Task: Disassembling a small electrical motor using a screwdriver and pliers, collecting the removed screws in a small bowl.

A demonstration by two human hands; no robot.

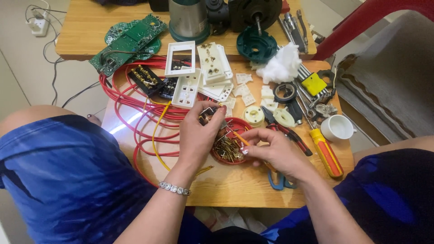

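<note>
Head view: left hand (197, 131) clamped on small brown part (206, 118); right hand (275, 151) pinching, probably, screw over red dish (244, 124).

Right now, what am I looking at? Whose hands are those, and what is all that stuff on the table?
This picture comes from a camera worn on a person's head, looking down at their own two bare hands. The left hand pinches a small metal-and-copper part. The right hand holds a thin orange-handled tool over a round red dish full of little brass screws. On the small wooden table lie looping red wires, white plastic switch plates, a green circuit board, an orange-and-yellow screwdriver, a white cup and a white cotton lump.
</note>
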